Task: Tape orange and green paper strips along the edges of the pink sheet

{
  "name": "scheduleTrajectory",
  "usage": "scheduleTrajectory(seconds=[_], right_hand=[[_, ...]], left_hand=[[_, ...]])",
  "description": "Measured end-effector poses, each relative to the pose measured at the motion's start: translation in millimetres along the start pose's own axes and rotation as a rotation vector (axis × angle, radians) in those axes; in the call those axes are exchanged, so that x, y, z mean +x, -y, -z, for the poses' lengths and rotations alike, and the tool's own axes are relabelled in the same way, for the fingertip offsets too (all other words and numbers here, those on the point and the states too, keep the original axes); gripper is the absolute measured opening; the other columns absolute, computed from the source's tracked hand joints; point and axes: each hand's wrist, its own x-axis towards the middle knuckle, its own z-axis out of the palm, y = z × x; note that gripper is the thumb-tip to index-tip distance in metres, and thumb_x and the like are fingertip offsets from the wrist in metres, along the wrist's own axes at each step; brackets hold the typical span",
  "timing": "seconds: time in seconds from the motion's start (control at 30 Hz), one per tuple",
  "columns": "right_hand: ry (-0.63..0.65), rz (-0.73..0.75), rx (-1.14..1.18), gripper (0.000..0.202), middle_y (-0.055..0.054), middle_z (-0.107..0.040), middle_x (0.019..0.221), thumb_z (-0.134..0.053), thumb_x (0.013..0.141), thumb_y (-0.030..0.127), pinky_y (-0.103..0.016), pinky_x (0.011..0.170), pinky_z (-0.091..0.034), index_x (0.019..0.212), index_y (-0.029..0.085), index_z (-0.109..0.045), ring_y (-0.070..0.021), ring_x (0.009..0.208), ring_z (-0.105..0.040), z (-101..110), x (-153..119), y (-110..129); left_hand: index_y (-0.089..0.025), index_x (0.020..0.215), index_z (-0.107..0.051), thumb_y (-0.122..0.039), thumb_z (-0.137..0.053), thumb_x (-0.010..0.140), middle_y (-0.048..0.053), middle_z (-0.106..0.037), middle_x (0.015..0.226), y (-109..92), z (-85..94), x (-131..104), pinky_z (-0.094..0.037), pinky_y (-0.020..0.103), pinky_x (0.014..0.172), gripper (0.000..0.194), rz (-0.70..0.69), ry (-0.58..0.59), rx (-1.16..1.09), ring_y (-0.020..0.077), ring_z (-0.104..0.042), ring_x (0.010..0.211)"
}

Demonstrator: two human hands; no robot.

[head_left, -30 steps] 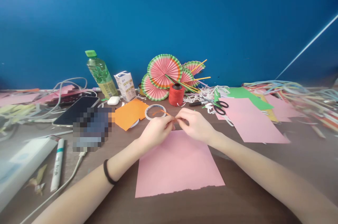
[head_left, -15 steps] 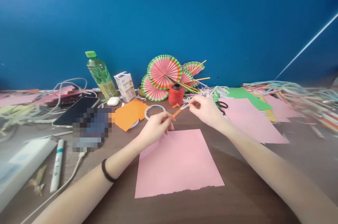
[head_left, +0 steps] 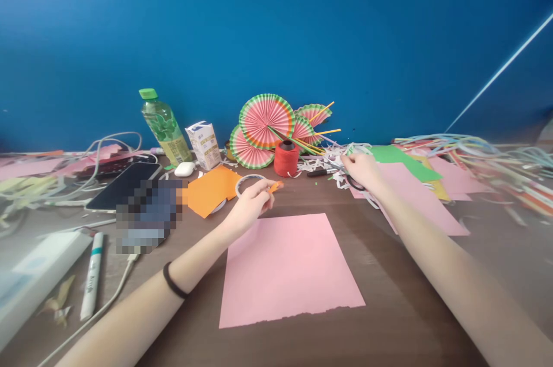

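My left hand (head_left: 254, 203) is closed in a pinch around a small orange paper strip (head_left: 275, 186), held above the far edge of a pink sheet (head_left: 291, 269). That sheet lies flat, its near edge torn ragged. At the pile of white paper shreds (head_left: 341, 154) is my right hand (head_left: 362, 170), fingers drawn together; whatever they hold blends into the white shreds. Black-handled scissors (head_left: 355, 184) lie just under this hand, partly covered by it. Between the hands, farther back, stands a red thread spool (head_left: 286, 159).
Pink and green pleated paper fans (head_left: 266, 121) lean at the blue wall. A tape roll (head_left: 242, 182), orange paper (head_left: 211, 191), a carton (head_left: 204, 145) and a green-capped bottle (head_left: 166, 131) are on the left. Pink sheets (head_left: 415, 194) and green paper (head_left: 401, 161) lie right.
My right hand has moved away from the orange strip, rightward to the white shreds, carrying a thin white strip. My left hand has shifted slightly left with the orange strip.
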Motion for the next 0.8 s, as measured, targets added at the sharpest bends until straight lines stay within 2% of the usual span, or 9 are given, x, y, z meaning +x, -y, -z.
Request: scheduleTrajectory(seconds=[0.07,0.13,0.23,0.3,0.37,0.5,0.57,0.63,0.8], right_hand=[[-0.018,0.012,-0.03,0.024,-0.009,-0.059,0.06,-0.046,0.073,0.026,-0.027,0.057,-0.035,0.054,0.015,-0.056,-0.0199,0.061,-0.053,-5.0,1.5,-6.7],[-0.086,0.059,-0.037,0.016,-0.01,-0.061,0.073,-0.048,0.07,0.021,-0.029,0.061,-0.037,0.065,0.013,-0.061,-0.0207,0.069,-0.054,-8.2,2.3,-8.0],[-0.136,0.208,0.077,0.019,-0.01,-0.061,0.086,-0.047,0.071,0.018,-0.031,0.069,-0.041,0.078,0.014,-0.064,-0.0203,0.076,-0.055,-7.2,-0.4,4.3],[-0.063,0.339,0.213,0.019,-0.008,-0.062,0.083,-0.047,0.073,0.018,-0.033,0.074,-0.041,0.077,0.016,-0.065,-0.0203,0.079,-0.056,-1.9,-6.8,21.4],[0.028,0.469,0.362,0.02,-0.006,-0.063,0.09,-0.046,0.075,0.018,-0.034,0.079,-0.041,0.081,0.018,-0.065,-0.0201,0.087,-0.056,6.2,-17.4,41.9],[0.236,0.655,0.524,0.02,-0.005,-0.063,0.099,-0.048,0.079,0.022,-0.033,0.088,-0.037,0.091,0.02,-0.065,-0.0178,0.098,-0.053,24.5,-45.0,78.2],[0.367,0.672,0.557,0.021,-0.004,-0.062,0.102,-0.051,0.079,0.029,-0.031,0.086,-0.038,0.093,0.021,-0.064,-0.0176,0.098,-0.053,30.8,-57.0,89.7],[0.457,0.677,0.558,0.02,-0.004,-0.064,0.096,-0.054,0.077,0.033,-0.03,0.082,-0.04,0.089,0.02,-0.064,-0.0171,0.092,-0.055,34.1,-65.6,96.4],[0.526,0.575,0.548,0.013,-0.001,-0.064,0.077,-0.052,0.078,0.027,-0.026,0.07,-0.041,0.076,0.018,-0.062,-0.0143,0.074,-0.057,34.0,-72.0,99.5]], left_hand=[[-0.018,0.104,-0.049,-0.023,-0.041,0.079,-0.003,-0.055,0.066,0.1,0.0,1.0,-0.027,0.018,0.043,0.026,-0.002,0.028,-0.048,0.0048,-0.04,0.045],[-0.019,0.11,-0.044,-0.026,-0.043,0.08,0.001,-0.061,0.079,-0.9,-0.3,1.3,-0.031,0.019,0.044,0.03,-0.005,0.057,-0.071,0.0053,-0.047,0.047],[-0.018,0.105,-0.045,-0.03,-0.045,0.081,0.005,-0.064,0.088,-3.1,-0.6,0.7,-0.035,0.02,0.045,0.027,0.014,0.095,-0.058,0.0064,-0.051,0.049],[-0.016,0.095,-0.049,-0.031,-0.045,0.081,0.006,-0.065,0.086,-3.8,-0.7,0.2,-0.034,0.019,0.045,0.021,0.028,0.116,-0.02,0.0059,-0.05,0.048],[-0.015,0.085,-0.051,-0.032,-0.045,0.081,0.005,-0.065,0.079,-3.8,-0.6,-0.3,-0.034,0.019,0.045,0.018,0.022,0.128,0.024,0.0054,-0.048,0.046],[-0.015,0.079,-0.052,-0.034,-0.047,0.08,0.003,-0.064,0.068,-5.2,-0.7,-2.6,-0.035,0.019,0.045,0.02,-0.033,0.147,0.098,0.0058,-0.042,0.045],[-0.015,0.076,-0.052,-0.034,-0.048,0.08,0.003,-0.065,0.067,-8.1,-1.1,-4.6,-0.036,0.02,0.046,0.02,-0.05,0.157,0.128,0.0063,-0.042,0.046],[-0.015,0.074,-0.053,-0.035,-0.05,0.078,0.002,-0.064,0.065,-12.1,-1.4,-6.5,-0.036,0.019,0.047,0.021,-0.055,0.156,0.157,0.0067,-0.042,0.047],[-0.016,0.076,-0.055,-0.036,-0.048,0.078,0.001,-0.061,0.063,-18.8,-0.5,-7.1,-0.034,0.019,0.045,0.021,-0.074,0.141,0.198,0.0077,-0.043,0.049]])
